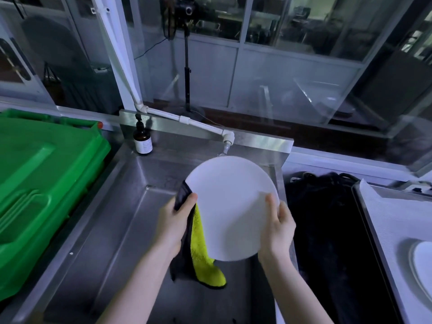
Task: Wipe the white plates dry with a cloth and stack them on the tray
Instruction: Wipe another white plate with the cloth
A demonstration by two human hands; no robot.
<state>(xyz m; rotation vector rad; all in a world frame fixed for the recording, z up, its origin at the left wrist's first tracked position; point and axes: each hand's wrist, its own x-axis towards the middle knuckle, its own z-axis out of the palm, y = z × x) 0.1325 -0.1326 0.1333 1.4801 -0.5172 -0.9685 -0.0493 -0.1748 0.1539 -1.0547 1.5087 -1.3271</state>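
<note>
Holding the plate: we see two hands hold one round white flat plate (pixel 230 206) in the air over the stainless steel sink (pixel 117 218), tilted, with its broad face turned toward us.
Left hand: our left hand (pixel 174 224) grips the left rim of the plate together with the cloth. The thumb lies on the face of the plate, and the other fingers are hidden behind it.
Right hand: our right hand (pixel 278 226) grips the right rim. The thumb is pressed on the face of the plate and the fingers are curled behind it.
Cloth: the yellow-green fluffy cloth with a dark outer side (pixel 201 251) is pinched under the left thumb. It hangs down behind the lower left rim of the plate, and its free end is over the sink.
Tray: the flat metal tray with a white lining (pixel 392 218) stands on the worktop at the right, well apart from the plate in our hands.
Second plate: another white plate (pixel 423 260) lies on the tray, cut by the picture edge.
Between sink and tray: a black mass (pixel 327 230). We cannot tell what it is.
Tap: a white plastic pipe with a tap (pixel 228 139) ends just above the top rim of the plate.
Bottle: a brown pump bottle with a white label (pixel 142 139) stands upright at the back left corner of the sink.
Left side: a large green plastic bin lid (pixel 35 183) lies beside the sink.
</note>
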